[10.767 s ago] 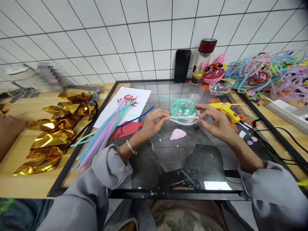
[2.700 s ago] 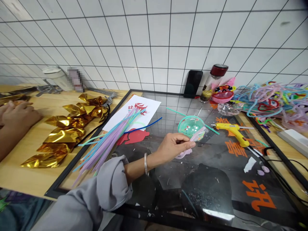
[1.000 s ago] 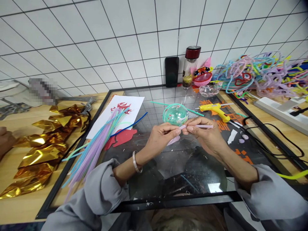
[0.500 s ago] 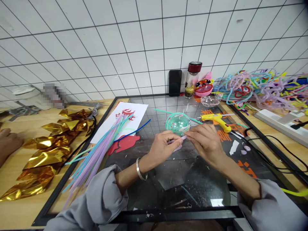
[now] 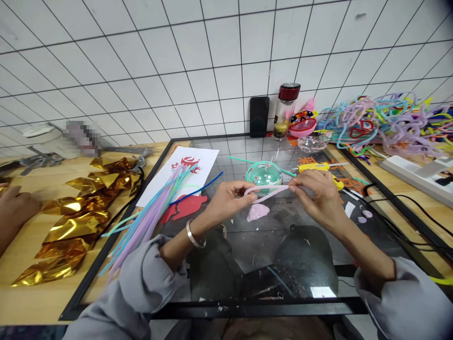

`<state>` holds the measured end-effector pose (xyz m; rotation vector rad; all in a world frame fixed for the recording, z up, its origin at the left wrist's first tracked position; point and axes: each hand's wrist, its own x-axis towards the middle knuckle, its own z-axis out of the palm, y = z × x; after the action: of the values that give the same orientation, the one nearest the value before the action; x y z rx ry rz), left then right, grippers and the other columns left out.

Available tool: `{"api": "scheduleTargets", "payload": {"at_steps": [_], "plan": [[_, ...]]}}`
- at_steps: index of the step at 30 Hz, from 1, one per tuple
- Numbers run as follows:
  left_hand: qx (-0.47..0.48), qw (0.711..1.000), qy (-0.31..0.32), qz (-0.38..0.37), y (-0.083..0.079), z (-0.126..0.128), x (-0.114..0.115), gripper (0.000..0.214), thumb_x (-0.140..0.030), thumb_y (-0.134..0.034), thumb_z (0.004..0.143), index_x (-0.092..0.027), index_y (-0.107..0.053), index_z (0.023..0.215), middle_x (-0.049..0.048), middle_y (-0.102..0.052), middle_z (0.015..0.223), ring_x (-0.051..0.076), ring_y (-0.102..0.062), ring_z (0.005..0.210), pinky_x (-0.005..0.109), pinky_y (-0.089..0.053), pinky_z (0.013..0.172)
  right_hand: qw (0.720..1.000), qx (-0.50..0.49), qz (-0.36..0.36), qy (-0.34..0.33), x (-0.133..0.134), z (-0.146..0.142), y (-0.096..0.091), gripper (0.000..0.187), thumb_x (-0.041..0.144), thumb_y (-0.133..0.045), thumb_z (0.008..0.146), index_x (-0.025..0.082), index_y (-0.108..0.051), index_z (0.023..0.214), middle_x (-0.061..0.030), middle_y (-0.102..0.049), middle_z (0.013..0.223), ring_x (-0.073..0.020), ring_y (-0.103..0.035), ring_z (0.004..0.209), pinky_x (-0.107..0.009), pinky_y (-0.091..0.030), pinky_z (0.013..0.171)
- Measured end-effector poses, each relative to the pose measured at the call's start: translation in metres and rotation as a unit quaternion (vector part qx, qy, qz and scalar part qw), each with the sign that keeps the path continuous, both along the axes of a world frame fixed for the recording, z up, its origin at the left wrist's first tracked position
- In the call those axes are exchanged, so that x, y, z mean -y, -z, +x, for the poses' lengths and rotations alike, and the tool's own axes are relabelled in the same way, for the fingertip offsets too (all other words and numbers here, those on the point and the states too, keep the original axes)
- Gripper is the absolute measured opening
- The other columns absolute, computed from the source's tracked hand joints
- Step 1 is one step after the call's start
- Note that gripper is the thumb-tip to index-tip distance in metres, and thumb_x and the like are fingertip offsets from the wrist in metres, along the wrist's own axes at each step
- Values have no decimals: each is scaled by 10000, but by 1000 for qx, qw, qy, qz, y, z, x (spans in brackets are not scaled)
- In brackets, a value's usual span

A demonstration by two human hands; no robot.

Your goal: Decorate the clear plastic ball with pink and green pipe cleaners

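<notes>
A pale pink pipe cleaner (image 5: 271, 191), bent into a narrow loop, stretches between my two hands above the dark glass board. My left hand (image 5: 231, 197) pinches its rounded end. The other end is pinched by the fingertips of my right hand (image 5: 314, 193). Just behind the loop sits a clear round dome (image 5: 264, 174) with green pipe cleaner around it. On the board below lies a small fuzzy pink piece (image 5: 258, 212). A yellow glue gun (image 5: 313, 167) rests beyond my right hand, which partly covers it.
At left, a bundle of pipe cleaners (image 5: 161, 198) lies over white paper (image 5: 208, 158) and a red cutout (image 5: 187, 208). Gold foil (image 5: 76, 222) and another person's hand (image 5: 17, 210) are farther left. Behind stand a phone (image 5: 259, 116) and glass bottle (image 5: 282, 115); a power strip (image 5: 417, 182) is right.
My hands have moved apart, and the pink pipe cleaner now shows as a stretched loop between them. The fuzzy pink piece below has come into fuller view.
</notes>
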<state>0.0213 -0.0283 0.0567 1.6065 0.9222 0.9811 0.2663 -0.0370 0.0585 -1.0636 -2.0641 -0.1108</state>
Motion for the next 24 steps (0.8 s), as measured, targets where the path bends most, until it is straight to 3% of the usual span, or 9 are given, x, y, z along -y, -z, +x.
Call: {"api": "scheduleTargets", "payload": {"at_steps": [3, 8, 17, 24], "plan": [[37, 997, -9, -65, 2, -12, -7, 289, -361, -792, 712, -131, -717, 870, 29, -703, 798, 107, -605, 693, 244, -483, 679, 1000, -2, -22, 10, -5, 6, 1, 143, 280, -538, 940, 225, -616, 833, -28, -687, 852, -220, -624, 838, -398, -333, 797], [46, 995, -34, -84, 6, -18, -12, 308, -359, -817, 652, -126, -693, 810, 16, -678, 728, 92, -582, 635, 231, -482, 628, 999, 35, -18, 8, -5, 7, 3, 130, 274, -528, 947, 245, -610, 850, -23, -708, 909, -250, -607, 965, -473, -287, 931], [-3, 995, -66, -69, 12, -15, -13, 181, -269, -753, 680, -119, -668, 735, 0, -644, 706, 75, -558, 628, 204, -437, 606, 995, 103, 9, -19, -11, 11, 4, 123, 224, -527, 945, 240, -629, 879, -46, -725, 1133, -269, -615, 1072, -548, -248, 1027], [-5, 997, -76, -30, 24, -10, -20, 213, -239, -732, 703, -114, -658, 858, -5, -629, 704, 71, -561, 629, 198, -451, 614, 995, 88, -16, -48, -22, 17, 14, 124, 236, -516, 942, 236, -631, 893, -82, -695, 1263, -316, -580, 1248, -591, -268, 1042]]}}
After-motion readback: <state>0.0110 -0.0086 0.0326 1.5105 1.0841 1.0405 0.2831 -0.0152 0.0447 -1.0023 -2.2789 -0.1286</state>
